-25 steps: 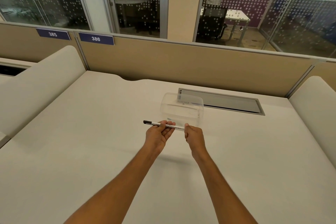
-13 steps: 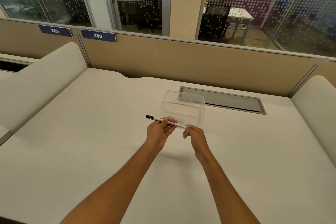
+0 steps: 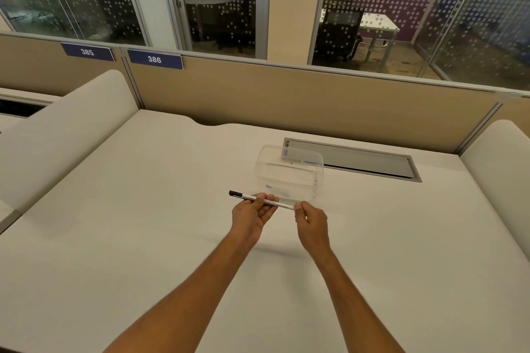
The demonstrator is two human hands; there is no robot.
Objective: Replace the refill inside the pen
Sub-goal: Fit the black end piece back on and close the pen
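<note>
A slim white pen [image 3: 282,204] with a black cap at its left end is held level above the white desk [image 3: 143,238]. My left hand [image 3: 251,216] grips the pen's middle with thumb and fingertips. My right hand [image 3: 311,225] pinches the pen's right end. Just beyond the pen stands a clear plastic box [image 3: 289,172] that holds thin white refills; their number is hard to tell through the plastic.
A grey cable hatch [image 3: 364,162] is set into the desk behind the box. Tan partition walls [image 3: 286,100] close the back, and white rounded dividers [image 3: 63,135] stand at both sides.
The pen's right end has dipped slightly, so it slopes down to the right. Both hands keep their hold and have barely moved.
</note>
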